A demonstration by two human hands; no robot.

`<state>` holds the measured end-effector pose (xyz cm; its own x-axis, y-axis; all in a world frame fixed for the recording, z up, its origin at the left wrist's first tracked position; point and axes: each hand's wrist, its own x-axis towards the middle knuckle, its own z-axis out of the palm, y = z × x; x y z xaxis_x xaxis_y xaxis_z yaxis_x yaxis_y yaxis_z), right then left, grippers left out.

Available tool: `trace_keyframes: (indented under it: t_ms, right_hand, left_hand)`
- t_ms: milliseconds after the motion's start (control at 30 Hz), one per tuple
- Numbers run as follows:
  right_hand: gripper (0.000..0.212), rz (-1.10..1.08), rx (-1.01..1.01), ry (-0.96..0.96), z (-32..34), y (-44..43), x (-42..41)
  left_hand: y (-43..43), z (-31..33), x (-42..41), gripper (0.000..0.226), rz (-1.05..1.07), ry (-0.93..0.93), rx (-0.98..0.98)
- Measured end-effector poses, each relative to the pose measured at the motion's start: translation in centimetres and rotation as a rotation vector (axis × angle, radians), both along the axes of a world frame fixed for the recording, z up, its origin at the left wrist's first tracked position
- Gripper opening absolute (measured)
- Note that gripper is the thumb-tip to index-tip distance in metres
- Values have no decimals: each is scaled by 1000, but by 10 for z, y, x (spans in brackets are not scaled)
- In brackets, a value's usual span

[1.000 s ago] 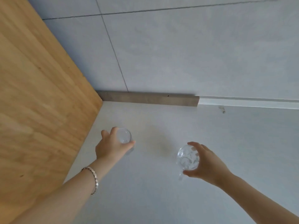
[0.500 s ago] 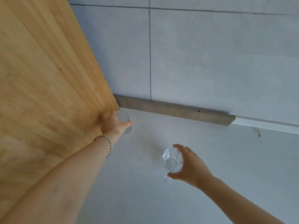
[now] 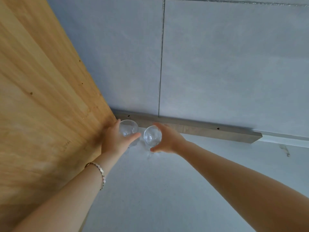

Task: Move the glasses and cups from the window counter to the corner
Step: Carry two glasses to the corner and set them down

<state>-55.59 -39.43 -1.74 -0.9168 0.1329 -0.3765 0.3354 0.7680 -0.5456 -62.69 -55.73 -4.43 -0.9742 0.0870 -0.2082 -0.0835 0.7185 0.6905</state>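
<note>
Left hand (image 3: 115, 139) wrapped around a clear glass (image 3: 128, 129) in the corner beside the wooden panel (image 3: 41, 97), right hand (image 3: 167, 139) gripping a second glass (image 3: 152, 136) just beside it, both low over the pale worktop (image 3: 158, 190), bracelet (image 3: 98, 171) on left wrist

Two clear glasses, left glass (image 3: 128, 129) and right glass (image 3: 152, 136), stand upright just beside each other.

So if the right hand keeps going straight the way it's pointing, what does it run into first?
Probably the wooden strip along the base of the tiled wall. The right hand, holding its glass, points toward it. The gap is hard to judge from this view.
</note>
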Motion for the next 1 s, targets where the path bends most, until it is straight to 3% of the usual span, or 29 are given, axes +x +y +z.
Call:
trace_keyframes:
  t_ms: [200,300,400,500,600,667,767,1000]
  right_hand:
    - [102,1,-51,9,-1,0,-13]
    - [99,-28,-67,5,1,5,7]
    - [79,-31,-19,-29,2,16,43]
    - [50,41,21,-152,3,35,93]
    - [43,110,102,-334,8,57,149]
    - [43,124,150,-427,13,76,187]
    - [40,53,161,-489,20,116,254]
    - [41,-244,126,-525,27,224,412]
  left_hand:
    - [7,2,-3,94,48,10,42]
    - [5,5,0,68,20,82,-29]
    - [1,14,19,53,-7,131,-145]
    - [2,31,62,57,-16,171,-342]
    - [12,42,109,37,-285,133,-456]
    - [31,46,139,17,-461,-39,-487]
    - [82,50,187,12,-674,-222,-613]
    - [234,38,308,8,-1039,-188,-587]
